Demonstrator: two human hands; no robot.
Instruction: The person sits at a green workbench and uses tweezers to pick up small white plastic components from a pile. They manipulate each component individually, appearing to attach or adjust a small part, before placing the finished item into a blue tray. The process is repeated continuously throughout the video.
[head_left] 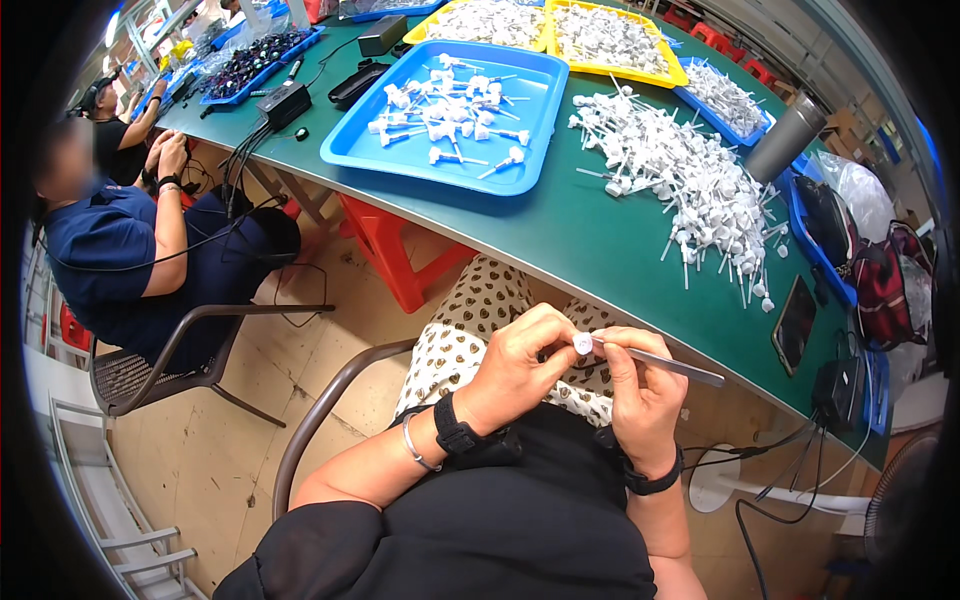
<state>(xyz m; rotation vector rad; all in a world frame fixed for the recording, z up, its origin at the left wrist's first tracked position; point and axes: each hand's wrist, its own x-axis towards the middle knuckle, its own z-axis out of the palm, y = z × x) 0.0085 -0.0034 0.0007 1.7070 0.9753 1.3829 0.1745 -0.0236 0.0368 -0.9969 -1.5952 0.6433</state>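
Above my lap, my left hand (515, 365) pinches a small white plastic piece (583, 343) with a round head turned toward me. My right hand (645, 395) is closed around a slim, flat grey metal tool (690, 371), whose tip end meets the white piece or lies right beside it; my fingers hide the exact contact. Beyond my hands, a blue tray (345, 150) on the green table (545, 235) carries several loose white stemmed pieces. Right of that tray, a large heap of similar white pieces (700, 185) lies on the tabletop.
Yellow trays (640, 75) full of white pieces stand at the back. A grey metal bottle (785, 140), a phone (795, 325) and a black box (838, 390) with cables are on the right. A co-worker (130, 220) sits at left, near an orange-red stool (400, 255).
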